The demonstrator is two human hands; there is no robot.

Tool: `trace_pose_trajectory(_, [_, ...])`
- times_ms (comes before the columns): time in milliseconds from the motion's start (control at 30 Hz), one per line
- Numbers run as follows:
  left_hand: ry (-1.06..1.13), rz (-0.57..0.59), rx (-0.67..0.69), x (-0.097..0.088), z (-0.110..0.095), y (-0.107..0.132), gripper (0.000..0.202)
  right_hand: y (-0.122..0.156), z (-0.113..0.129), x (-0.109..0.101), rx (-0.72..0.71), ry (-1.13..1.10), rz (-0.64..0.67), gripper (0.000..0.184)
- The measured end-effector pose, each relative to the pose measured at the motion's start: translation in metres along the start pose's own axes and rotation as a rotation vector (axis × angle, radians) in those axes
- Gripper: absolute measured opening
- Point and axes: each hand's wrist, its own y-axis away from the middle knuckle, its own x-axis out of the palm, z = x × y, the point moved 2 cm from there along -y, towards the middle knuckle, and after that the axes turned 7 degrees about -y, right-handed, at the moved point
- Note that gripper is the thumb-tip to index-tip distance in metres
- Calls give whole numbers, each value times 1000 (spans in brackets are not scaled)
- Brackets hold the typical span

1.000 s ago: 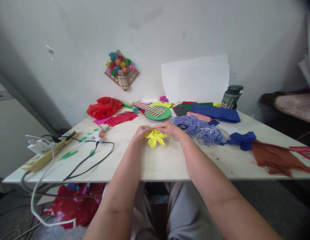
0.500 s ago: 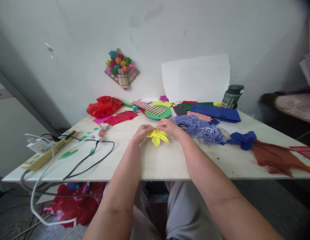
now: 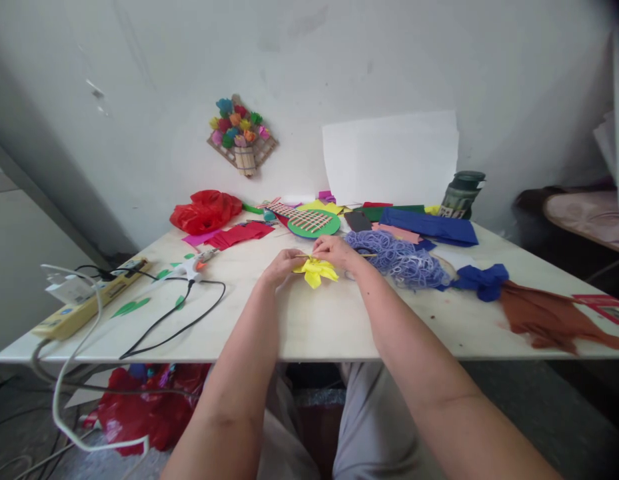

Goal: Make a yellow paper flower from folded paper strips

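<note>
Yellow crepe paper (image 3: pixel 315 272), gathered and spread like petals, hangs between my two hands above the table. My left hand (image 3: pixel 284 267) is closed in a pinch on its left side. From the right, my right hand (image 3: pixel 338 252) pinches the top of the gathered paper. A thin wooden stick (image 3: pixel 371 255) runs across behind the paper and pokes out past my right hand. My fingertips partly cover where paper and stick meet. Just beyond lies a green round card shape (image 3: pixel 330 233) with a lattice of pinkish strips.
Purple-blue yarn (image 3: pixel 396 259) is heaped right of my hands, with blue crepe paper (image 3: pixel 484 281) and brown crepe paper (image 3: pixel 536 313) further right. A glue gun (image 3: pixel 192 268) and power strip (image 3: pixel 84 307) with cables lie left. A dark bottle (image 3: pixel 462 195) stands at the back.
The yellow paper's petals sit slightly flatter and wider, and more of the stick shows. Both hands keep their pinch in nearly the same place. The view has shifted slightly.
</note>
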Motion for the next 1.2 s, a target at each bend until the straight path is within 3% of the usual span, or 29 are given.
trace_pose_trajectory(367, [51,-55,-23,1,0,-1,20,1,4,0,3,59,18,11])
trace_pose_trajectory(733, [64,-32,-73,4,2,-2,32,-1,6,3,2,120,8,11])
trace_pose_trajectory(1200, [-62,-38,-13,2,5,-4,37,-4,-3,8,52,53,15,8])
